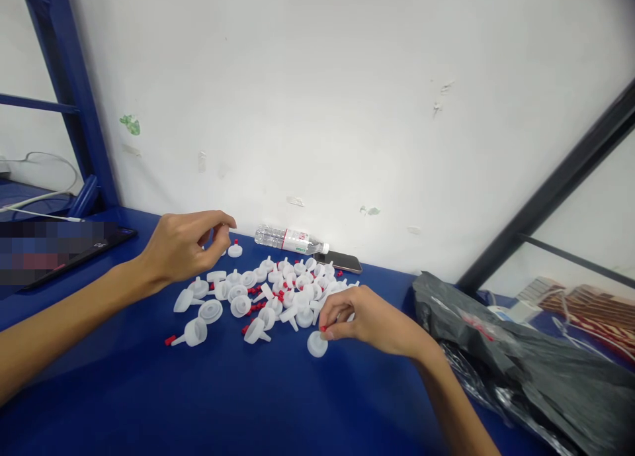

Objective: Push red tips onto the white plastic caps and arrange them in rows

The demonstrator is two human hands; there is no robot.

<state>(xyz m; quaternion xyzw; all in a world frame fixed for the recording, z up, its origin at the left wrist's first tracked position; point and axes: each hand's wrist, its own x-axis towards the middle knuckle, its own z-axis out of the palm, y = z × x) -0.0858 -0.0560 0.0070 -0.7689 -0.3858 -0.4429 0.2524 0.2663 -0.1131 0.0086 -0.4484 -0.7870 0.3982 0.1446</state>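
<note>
My right hand (370,320) pinches the red tip of a white plastic nozzle cap (317,345) at the near right side of a pile. That cap's round base faces toward me. My left hand (191,244) hovers beyond the pile's left end, its thumb and index finger curved close together, with nothing visible in them. Just past its fingertips, one nozzle cap (235,249) stands upright, red tip on top. More white nozzle caps (241,305), many with red tips, lie jumbled between my hands. One cap with a red tip (195,332) lies apart, nearer me.
Behind the pile, a clear water bottle (297,240) lies on the blue table (238,403), beside a phone (342,262) against the wall. A dark plastic bag (526,370) lies at right. A dark-screened device (74,251) rests at left by the blue frame (84,79).
</note>
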